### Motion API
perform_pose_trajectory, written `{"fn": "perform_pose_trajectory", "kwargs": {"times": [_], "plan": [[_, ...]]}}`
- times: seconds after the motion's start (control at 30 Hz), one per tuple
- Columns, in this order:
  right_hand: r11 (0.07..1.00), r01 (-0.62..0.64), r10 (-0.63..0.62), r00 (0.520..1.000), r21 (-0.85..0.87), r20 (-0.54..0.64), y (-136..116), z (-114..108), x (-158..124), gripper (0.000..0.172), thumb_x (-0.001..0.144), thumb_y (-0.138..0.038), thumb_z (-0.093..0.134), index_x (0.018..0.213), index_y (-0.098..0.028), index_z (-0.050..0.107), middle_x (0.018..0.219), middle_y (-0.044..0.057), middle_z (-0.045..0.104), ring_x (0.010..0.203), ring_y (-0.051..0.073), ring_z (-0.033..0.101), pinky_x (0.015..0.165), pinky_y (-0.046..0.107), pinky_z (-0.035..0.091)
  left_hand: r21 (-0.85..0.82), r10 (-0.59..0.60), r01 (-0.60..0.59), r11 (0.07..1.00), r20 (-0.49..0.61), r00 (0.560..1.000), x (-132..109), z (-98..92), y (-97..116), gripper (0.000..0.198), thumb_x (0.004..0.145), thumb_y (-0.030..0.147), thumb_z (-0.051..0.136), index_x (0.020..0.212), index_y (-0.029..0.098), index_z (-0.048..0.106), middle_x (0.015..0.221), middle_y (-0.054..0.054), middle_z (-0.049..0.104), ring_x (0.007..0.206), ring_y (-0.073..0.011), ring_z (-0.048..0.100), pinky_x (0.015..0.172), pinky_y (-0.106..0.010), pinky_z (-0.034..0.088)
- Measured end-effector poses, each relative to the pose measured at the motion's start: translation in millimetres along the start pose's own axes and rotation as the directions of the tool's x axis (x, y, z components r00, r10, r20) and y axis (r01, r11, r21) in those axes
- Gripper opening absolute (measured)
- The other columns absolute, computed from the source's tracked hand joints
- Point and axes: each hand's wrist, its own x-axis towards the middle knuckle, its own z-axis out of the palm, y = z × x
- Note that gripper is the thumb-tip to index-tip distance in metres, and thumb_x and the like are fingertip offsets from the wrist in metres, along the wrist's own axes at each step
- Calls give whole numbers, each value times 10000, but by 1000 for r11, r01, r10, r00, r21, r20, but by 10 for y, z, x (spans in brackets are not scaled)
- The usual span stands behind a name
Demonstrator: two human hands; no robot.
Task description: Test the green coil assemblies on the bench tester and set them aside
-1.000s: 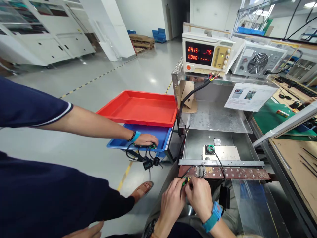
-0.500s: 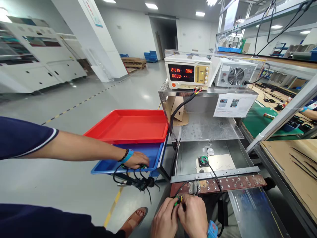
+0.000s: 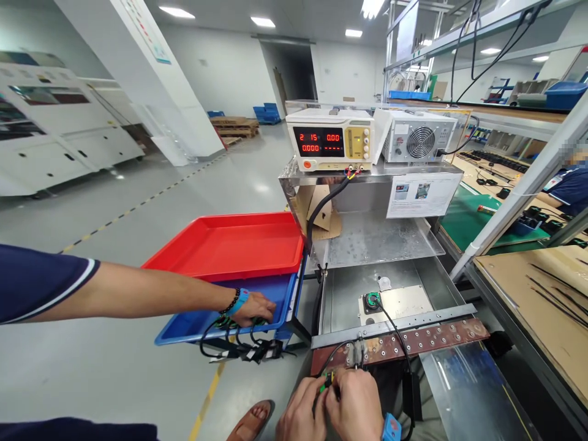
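At the bottom centre, my left hand point(image 3: 299, 409) and my right hand point(image 3: 357, 401) are closed together around a small green-and-black connector point(image 3: 326, 383) with a bit of yellow on it. My fingers hide most of it. A black cable point(image 3: 339, 351) runs beside it at the edge of a brown riveted strip point(image 3: 425, 337). Beyond this strip, a round green-ringed connector point(image 3: 372, 299) sits on a metal plate point(image 3: 413, 301), and its black cable comes down past my right hand to a black box point(image 3: 411, 395).
Another person's hand point(image 3: 252, 307) reaches into a blue tray point(image 3: 177, 331) holding black cables point(image 3: 257, 350). Above it is a red tray point(image 3: 243, 242). A power supply point(image 3: 328, 142) with red digits stands ahead, near a fan unit point(image 3: 420, 138). A metal post point(image 3: 505, 211) rises at right.
My view has shifted slightly, while both my hands stay on the connector. The co-worker's hand is still in the blue tray, and the hanging cables sit closer to the tray's edge.
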Motion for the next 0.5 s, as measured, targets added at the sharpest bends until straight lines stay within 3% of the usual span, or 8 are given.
{"fn": "perform_pose_trajectory", "kwargs": {"times": [0.2,0.5], "plan": [[1000,-23,23,999,16,23,7,21,2,150,852,-197,564,884,-188,711,879,85,763,830,257,730,606,302,315,0,23,-23,1000,112,993,-72,30,-151,235,934,187,472,1025,225,686,933,-31,751,824,-166,757,664,-218,600],[999,-19,19,1000,30,5,46,73,7,143,842,-226,567,882,-201,702,877,75,758,833,269,729,601,315,304,1,-10,10,1000,126,992,-78,49,-162,251,939,198,462,1008,226,702,929,-38,758,812,-174,759,650,-216,601]]}}
